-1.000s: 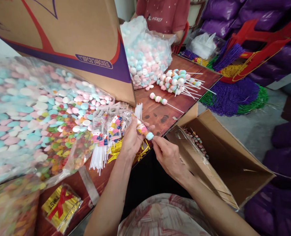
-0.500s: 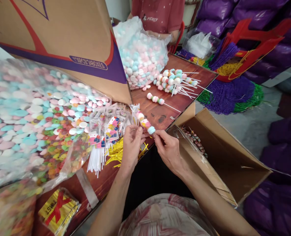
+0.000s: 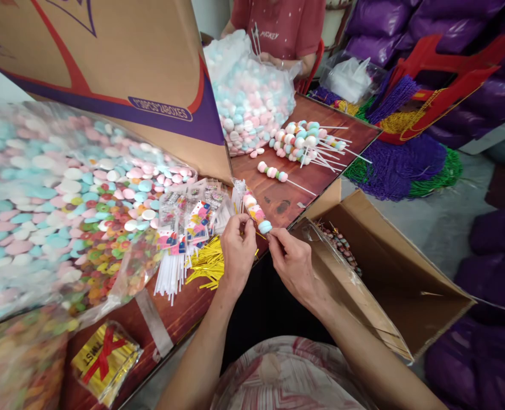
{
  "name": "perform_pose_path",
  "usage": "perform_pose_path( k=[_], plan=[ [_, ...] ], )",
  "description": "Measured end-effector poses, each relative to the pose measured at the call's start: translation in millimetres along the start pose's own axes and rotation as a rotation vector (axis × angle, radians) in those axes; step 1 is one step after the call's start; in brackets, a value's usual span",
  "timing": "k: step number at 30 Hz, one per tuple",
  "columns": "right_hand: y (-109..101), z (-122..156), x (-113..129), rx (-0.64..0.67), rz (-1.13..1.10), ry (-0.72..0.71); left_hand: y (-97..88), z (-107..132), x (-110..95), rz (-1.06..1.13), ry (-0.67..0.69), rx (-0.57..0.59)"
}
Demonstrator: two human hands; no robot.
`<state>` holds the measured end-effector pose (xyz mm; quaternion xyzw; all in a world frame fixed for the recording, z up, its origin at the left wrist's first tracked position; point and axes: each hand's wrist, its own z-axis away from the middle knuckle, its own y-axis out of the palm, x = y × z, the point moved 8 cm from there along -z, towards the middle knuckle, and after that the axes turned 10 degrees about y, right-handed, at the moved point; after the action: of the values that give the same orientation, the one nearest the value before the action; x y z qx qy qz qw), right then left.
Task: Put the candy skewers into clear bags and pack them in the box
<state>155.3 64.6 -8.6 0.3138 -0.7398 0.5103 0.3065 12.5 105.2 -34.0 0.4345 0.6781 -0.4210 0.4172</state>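
A candy skewer (image 3: 256, 212) with pink, white, yellow and blue pieces is held over the table edge, seemingly inside a clear printed bag. My right hand (image 3: 294, 262) pinches its near end, just below the blue candy. Beside the skewer, my left hand (image 3: 238, 247) has thumb and forefinger pressed together; what lies between them is too small to make out. A trace of gold shows near the blue candy. Left of my left hand are gold twist ties (image 3: 207, 263), white sticks (image 3: 171, 279) and printed clear bags (image 3: 198, 216).
Loose candies (image 3: 64, 188) spread from a big bag at left. An upright carton (image 3: 158, 62) stands behind them. Candy skewers (image 3: 301, 139) are piled toward the back, near a bag of candies (image 3: 252, 97) and a co-worker (image 3: 278, 28). An open box (image 3: 389, 273) stands at right.
My left hand's fingers, earlier stretched behind the skewer, have drawn back into a pinch beside it. My right hand keeps its grip. White sticks now show before the co-worker.
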Motion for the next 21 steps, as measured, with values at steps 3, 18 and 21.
perform_pose_path(
  k=[3,18,21],
  plan=[
    [0,0,1,0.002,0.005,-0.014,2.6,-1,0,-0.076,0.035,0.045],
    [-4,-8,2,-0.043,0.022,-0.028,-0.9,-4,-1,0.089,0.000,0.024],
    [-3,-6,2,-0.042,0.020,-0.038,-3.0,-5,-2,0.028,0.025,0.000]
  ],
)
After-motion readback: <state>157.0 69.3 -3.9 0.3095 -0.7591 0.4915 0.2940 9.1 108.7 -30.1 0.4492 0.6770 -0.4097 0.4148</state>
